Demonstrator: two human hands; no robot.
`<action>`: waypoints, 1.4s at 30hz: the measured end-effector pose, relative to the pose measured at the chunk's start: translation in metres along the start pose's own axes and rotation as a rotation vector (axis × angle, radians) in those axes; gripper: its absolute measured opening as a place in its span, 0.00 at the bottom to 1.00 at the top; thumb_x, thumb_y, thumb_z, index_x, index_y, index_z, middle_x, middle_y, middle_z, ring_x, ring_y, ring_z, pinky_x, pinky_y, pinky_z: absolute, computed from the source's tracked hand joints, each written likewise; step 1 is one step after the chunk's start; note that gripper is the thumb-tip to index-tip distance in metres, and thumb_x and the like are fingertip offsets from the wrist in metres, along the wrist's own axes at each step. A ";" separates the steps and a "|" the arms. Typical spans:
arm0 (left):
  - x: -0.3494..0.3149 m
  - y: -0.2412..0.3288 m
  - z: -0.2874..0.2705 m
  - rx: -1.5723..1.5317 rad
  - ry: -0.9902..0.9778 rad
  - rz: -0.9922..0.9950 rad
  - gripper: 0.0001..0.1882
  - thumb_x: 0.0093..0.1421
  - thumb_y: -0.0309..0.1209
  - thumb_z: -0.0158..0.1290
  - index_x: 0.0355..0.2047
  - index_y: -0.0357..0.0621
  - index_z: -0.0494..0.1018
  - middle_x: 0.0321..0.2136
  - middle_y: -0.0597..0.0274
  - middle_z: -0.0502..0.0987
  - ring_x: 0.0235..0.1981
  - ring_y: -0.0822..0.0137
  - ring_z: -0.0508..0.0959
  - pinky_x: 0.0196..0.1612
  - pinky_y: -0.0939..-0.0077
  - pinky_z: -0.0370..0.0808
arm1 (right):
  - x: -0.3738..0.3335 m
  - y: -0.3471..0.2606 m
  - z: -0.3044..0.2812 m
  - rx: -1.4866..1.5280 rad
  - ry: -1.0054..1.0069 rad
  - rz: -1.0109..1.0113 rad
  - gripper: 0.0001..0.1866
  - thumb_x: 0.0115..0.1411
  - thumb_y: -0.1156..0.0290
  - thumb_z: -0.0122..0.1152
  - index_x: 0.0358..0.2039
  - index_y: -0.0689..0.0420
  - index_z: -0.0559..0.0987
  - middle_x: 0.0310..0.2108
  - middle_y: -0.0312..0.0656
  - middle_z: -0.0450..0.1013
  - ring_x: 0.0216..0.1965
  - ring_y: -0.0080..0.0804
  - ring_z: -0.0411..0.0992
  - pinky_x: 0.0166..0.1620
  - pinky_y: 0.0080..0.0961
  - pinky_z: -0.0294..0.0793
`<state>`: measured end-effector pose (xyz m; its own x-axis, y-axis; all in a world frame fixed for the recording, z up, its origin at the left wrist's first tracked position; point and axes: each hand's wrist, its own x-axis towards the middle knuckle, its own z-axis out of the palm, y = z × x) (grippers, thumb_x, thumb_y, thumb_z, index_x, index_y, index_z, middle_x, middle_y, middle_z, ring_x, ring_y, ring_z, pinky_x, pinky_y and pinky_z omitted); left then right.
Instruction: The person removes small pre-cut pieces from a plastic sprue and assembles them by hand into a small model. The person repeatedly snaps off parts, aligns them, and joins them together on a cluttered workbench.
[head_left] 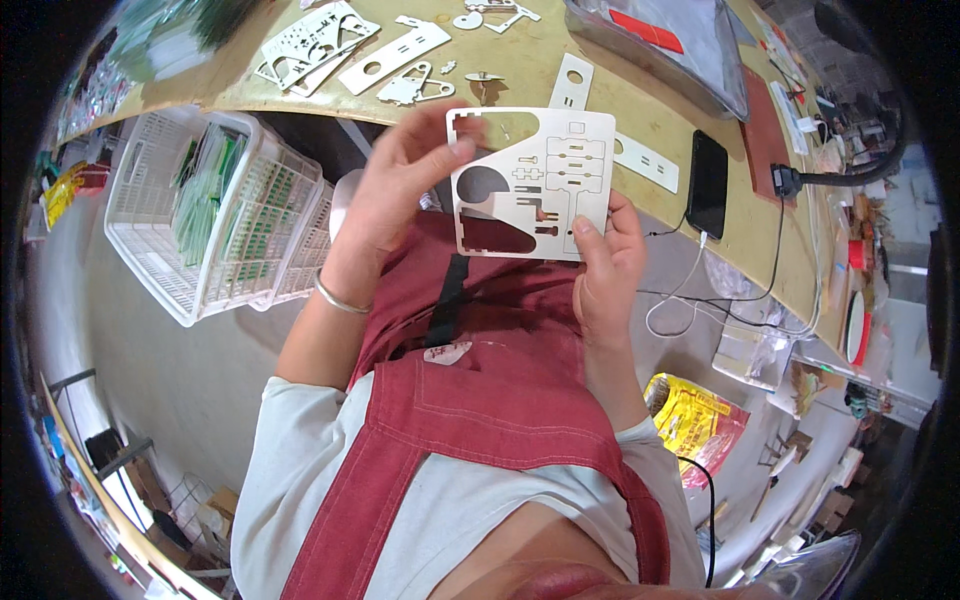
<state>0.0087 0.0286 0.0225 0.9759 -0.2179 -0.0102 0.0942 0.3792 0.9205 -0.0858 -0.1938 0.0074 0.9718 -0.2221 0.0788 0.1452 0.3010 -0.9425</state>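
A cream-white die-cut sheet (565,128) with large cutouts and small puzzle-like parts is held up in front of my apron, tilted slightly. My right hand (612,245) grips its lower right edge, thumb on the front face and fingers behind. At the upper left edge is my left hand (405,165), its thumb over the rim and its fingers partly showing through a cutout; these fingers are smeared by motion. Beyond the sheet, on the table, lie a slotted strip (573,78), another strip (648,164) and a small loose piece (484,77).
The yellowish table (520,65) carries more cut sheets (318,45), a long strip (395,58), a metal tray (690,65) and a black phone (708,180) with a cable. White baskets (160,215) stand at the left. A yellow bag (695,420) sits on the floor at the right.
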 end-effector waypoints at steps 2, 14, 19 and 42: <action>-0.002 -0.006 -0.001 -0.248 -0.198 -0.257 0.21 0.68 0.27 0.59 0.60 0.36 0.75 0.47 0.56 0.84 0.44 0.69 0.83 0.50 0.77 0.79 | 0.002 -0.001 0.001 -0.018 -0.037 0.005 0.20 0.68 0.83 0.57 0.60 0.68 0.71 0.56 0.47 0.76 0.57 0.29 0.75 0.62 0.28 0.72; -0.021 -0.002 0.032 0.072 -0.260 -0.252 0.17 0.70 0.25 0.56 0.58 0.32 0.77 0.46 0.62 0.83 0.43 0.72 0.83 0.39 0.74 0.88 | 0.053 -0.061 0.003 -1.223 -0.316 -0.749 0.37 0.56 0.67 0.73 0.66 0.56 0.72 0.56 0.49 0.76 0.58 0.52 0.72 0.61 0.44 0.68; -0.022 0.005 0.036 0.173 -0.297 -0.234 0.18 0.70 0.26 0.56 0.58 0.32 0.76 0.46 0.61 0.83 0.43 0.72 0.83 0.38 0.74 0.88 | 0.052 -0.061 -0.003 -1.184 -0.400 -0.595 0.31 0.57 0.68 0.74 0.61 0.56 0.76 0.46 0.47 0.78 0.48 0.48 0.76 0.53 0.39 0.73; -0.030 0.000 0.026 0.248 -0.338 -0.207 0.18 0.68 0.26 0.55 0.57 0.29 0.77 0.45 0.61 0.84 0.42 0.76 0.81 0.44 0.78 0.80 | 0.033 -0.058 0.018 -1.399 -0.436 -0.594 0.24 0.59 0.69 0.69 0.54 0.59 0.74 0.43 0.48 0.76 0.46 0.48 0.76 0.48 0.45 0.72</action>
<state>-0.0256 0.0112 0.0327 0.8191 -0.5623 -0.1132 0.1900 0.0797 0.9785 -0.0591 -0.2022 0.0709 0.8534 0.3546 0.3820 0.4692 -0.8418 -0.2667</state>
